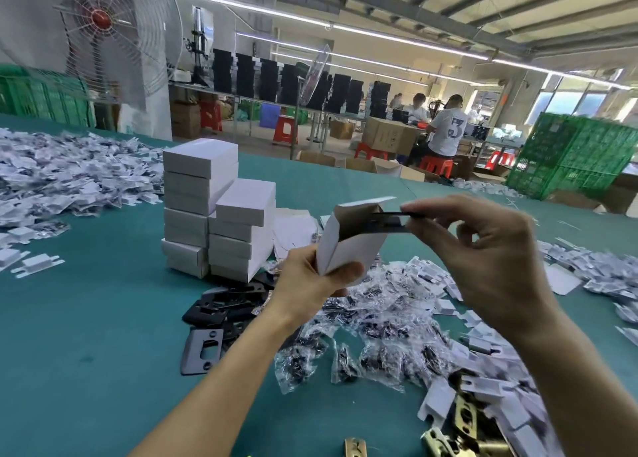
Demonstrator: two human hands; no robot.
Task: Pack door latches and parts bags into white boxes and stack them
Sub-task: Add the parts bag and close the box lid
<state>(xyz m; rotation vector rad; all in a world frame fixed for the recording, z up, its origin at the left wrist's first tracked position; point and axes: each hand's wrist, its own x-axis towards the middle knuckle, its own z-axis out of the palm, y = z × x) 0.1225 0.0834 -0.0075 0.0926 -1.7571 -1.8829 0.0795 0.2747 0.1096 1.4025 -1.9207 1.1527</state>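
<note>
My left hand (310, 284) grips an open white box (348, 242) by its lower end, raised above the green table (103, 318). My right hand (483, 249) pinches a flat black latch plate (390, 220) whose far end sits inside the box's open top. A stack of closed white boxes (214, 211) stands just left of the held box. Black latch plates (221, 308) lie in a loose pile below the stack. Clear parts bags (379, 336) with dark screws are strewn under my hands.
Flat white box blanks (69, 177) are heaped at the far left and along the right side (593, 277). Brass latch parts (462, 418) lie at the bottom right. Green crates (569, 159), a standing fan (103, 25) and seated workers (445, 128) are beyond the table.
</note>
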